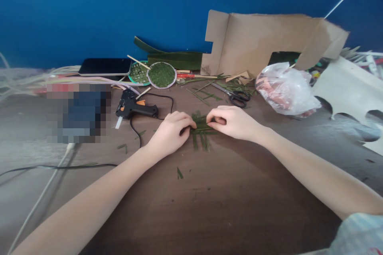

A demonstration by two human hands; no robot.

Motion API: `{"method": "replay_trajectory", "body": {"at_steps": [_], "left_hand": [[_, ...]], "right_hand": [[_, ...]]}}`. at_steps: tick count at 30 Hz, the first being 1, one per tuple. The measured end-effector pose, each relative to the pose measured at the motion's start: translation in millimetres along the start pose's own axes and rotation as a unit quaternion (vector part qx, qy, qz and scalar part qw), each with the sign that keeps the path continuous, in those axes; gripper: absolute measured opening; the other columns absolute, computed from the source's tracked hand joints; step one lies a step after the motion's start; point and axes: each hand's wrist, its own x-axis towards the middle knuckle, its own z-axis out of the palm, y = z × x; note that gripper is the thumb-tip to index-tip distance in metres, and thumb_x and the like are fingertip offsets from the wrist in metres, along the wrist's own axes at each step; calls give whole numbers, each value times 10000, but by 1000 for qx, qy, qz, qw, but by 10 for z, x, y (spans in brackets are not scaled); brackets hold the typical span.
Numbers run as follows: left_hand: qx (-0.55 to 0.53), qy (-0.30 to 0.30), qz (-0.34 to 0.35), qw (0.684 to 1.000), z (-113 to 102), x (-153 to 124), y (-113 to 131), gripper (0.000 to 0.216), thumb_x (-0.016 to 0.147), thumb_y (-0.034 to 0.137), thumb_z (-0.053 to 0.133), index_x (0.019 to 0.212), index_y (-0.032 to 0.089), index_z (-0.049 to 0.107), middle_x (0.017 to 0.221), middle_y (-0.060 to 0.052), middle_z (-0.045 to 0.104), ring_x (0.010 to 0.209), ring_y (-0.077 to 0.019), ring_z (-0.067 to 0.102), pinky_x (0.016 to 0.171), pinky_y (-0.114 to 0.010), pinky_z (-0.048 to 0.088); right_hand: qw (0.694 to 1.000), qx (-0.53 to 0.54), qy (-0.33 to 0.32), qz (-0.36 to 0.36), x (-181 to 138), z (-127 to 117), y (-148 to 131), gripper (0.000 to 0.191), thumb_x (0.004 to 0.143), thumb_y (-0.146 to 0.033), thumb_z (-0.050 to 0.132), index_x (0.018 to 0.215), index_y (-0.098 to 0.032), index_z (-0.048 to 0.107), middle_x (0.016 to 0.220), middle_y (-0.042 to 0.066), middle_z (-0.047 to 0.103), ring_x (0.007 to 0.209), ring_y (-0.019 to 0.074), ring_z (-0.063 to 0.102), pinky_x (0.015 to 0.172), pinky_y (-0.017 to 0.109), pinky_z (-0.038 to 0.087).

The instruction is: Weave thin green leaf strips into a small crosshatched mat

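Note:
A small criss-crossed piece of green leaf strips (202, 138) lies on the brown table between my hands, with loose ends pointing toward me. At its left side my left hand (173, 130) pinches the strips between thumb and fingers. From the right, my right hand (231, 122) pinches the strip ends, thumb against index finger. Fingers hide part of the weave. Just beyond my right hand lie black-handled scissors (237, 97). A black glue gun (136, 107) rests on its side to the left of my left hand.
Two round pieces filled with green weave, one white-rimmed (162, 75), stand at the back beside a tablet-like device (104, 66). Folded cardboard (257, 44) and a plastic bag (287, 89) are back right. Cables (60, 166) cross the left side; leaf scraps (179, 173) lie in front.

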Motion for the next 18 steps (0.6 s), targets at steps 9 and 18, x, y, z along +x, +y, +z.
{"method": "replay_trajectory", "body": {"at_steps": [9,18], "left_hand": [[-11,-2,-7,1000,-9,5,-2,212,785,60,445,825,169,622,886,-33,633,851,-170,547,801,-327,433],[-10,-9,-9,1000,-4,8,-4,168,767,69,484,838,160,607,886,-36,618,861,-178,536,805,-334,433]], "right_hand": [[999,6,-45,-10,-6,-33,6,101,781,-291,592,784,-191,582,600,-36,436,612,109,444,601,230,313],[996,7,-80,26,1,-58,32,116,769,-296,606,754,-194,554,588,-49,430,563,91,412,565,223,270]]}}
